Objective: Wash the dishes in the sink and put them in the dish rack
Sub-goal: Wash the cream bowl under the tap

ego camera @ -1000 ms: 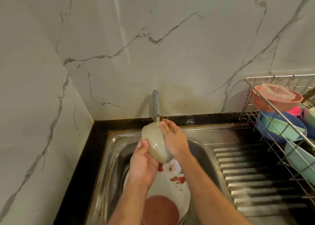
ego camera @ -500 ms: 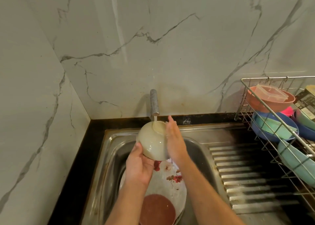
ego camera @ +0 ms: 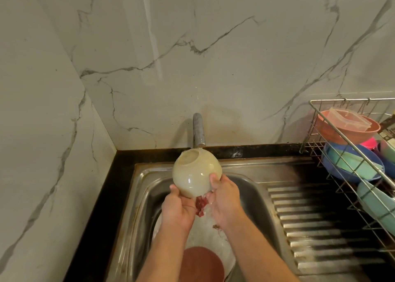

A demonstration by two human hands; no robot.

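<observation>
Bowl (ego camera: 196,172) is a cream, glossy one, held upside down with its foot ring tipped toward the tap (ego camera: 198,132), and a thin stream of water lands right on the base. Left hand (ego camera: 178,211) cups it from below on the near left with the thumb up against the side, and right hand (ego camera: 224,198) has it from the right, thumb pressed on the wall and fingers curled under, so both are gripping it above the sink (ego camera: 149,196). Below them in the basin there's a white plate (ego camera: 205,237) with red food bits on it, and a brownish-red dish (ego camera: 201,264) at the near edge. Off to the right past the ribbed drainboard (ego camera: 320,228), a wire dish rack (ego camera: 346,145) holds pink, blue and teal bowls. Black counter (ego camera: 102,207) runs round the sink, marble wall behind.
</observation>
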